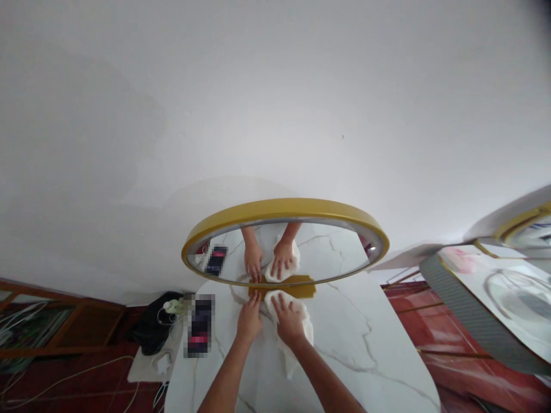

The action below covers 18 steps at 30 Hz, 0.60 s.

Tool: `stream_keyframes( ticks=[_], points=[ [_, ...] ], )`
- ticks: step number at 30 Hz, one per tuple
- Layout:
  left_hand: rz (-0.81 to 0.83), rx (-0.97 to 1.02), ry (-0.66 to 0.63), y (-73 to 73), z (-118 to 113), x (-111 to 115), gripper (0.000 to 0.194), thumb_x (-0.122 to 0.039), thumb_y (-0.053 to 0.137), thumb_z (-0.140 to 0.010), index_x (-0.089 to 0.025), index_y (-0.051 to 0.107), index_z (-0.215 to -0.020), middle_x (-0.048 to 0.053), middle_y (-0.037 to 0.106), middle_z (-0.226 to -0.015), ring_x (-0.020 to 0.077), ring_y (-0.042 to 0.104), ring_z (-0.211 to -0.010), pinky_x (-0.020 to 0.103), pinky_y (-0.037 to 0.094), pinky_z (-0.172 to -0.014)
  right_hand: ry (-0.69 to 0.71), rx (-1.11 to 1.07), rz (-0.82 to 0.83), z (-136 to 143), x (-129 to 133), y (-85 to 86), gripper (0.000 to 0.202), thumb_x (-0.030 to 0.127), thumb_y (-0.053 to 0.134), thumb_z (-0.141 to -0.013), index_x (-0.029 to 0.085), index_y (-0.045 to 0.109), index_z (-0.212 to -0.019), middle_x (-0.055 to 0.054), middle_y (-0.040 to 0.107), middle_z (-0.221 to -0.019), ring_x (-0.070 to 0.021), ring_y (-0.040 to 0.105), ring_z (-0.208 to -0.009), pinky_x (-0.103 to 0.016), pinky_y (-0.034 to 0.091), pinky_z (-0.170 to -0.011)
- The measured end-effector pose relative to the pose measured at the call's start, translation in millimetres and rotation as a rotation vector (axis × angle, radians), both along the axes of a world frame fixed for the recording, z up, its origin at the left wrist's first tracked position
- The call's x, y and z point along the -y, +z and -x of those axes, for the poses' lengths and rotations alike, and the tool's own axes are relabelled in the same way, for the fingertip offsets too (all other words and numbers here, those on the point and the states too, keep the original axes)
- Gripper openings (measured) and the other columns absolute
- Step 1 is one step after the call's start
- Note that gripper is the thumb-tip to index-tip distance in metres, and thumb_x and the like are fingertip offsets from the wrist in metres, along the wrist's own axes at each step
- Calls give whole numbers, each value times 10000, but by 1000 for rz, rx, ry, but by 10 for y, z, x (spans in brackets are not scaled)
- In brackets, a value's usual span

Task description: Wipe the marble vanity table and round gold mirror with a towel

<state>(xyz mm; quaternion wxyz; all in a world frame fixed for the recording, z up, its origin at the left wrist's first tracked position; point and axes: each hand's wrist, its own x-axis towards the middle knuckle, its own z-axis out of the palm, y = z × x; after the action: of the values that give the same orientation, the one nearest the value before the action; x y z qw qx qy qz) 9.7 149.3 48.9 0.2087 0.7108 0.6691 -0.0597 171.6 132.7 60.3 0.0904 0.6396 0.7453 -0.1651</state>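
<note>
A round mirror (293, 252) with a gold frame stands on a gold base (305, 290) on the white marble-patterned table. The fingertips of my left hand (249, 320) touch the left part of that base, fingers stretched out, nothing held. My right hand (289, 321) holds a crumpled white cloth (306, 330) down against the table just in front of the base, its fingers apart over the fabric. One end of the cloth trails toward me under my right forearm. Both hands and the cloth also show in the mirror.
A blurred-out phone-like object (200, 326) lies at the table's left. A black bag (152, 321) and white cables are beyond that edge. To the right is another table (503, 281) with a second gold-framed mirror (529, 223). The wall rises behind.
</note>
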Motion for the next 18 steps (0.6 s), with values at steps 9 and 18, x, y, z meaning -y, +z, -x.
stream_keyframes(
  ticks=[9,18],
  points=[
    [30,3,11,76,-2,-25,761,-17,400,-705,-162,276,-1441,26,203,-1529,145,241,-1382,265,237,-1096,48,26,-31,-21,8,-85,821,39,415,-750,381,145,-1446,-30,171,-1536,-347,401,-1226,-487,449,-818],
    [55,24,52,119,-15,-4,804,-16,420,-697,-220,233,-1453,12,175,-1532,154,239,-1384,351,221,-1111,-101,130,-79,-913,112,-85,811,70,407,-732,338,161,-1456,-7,164,-1539,-301,468,-1136,-398,445,-793]
  ],
)
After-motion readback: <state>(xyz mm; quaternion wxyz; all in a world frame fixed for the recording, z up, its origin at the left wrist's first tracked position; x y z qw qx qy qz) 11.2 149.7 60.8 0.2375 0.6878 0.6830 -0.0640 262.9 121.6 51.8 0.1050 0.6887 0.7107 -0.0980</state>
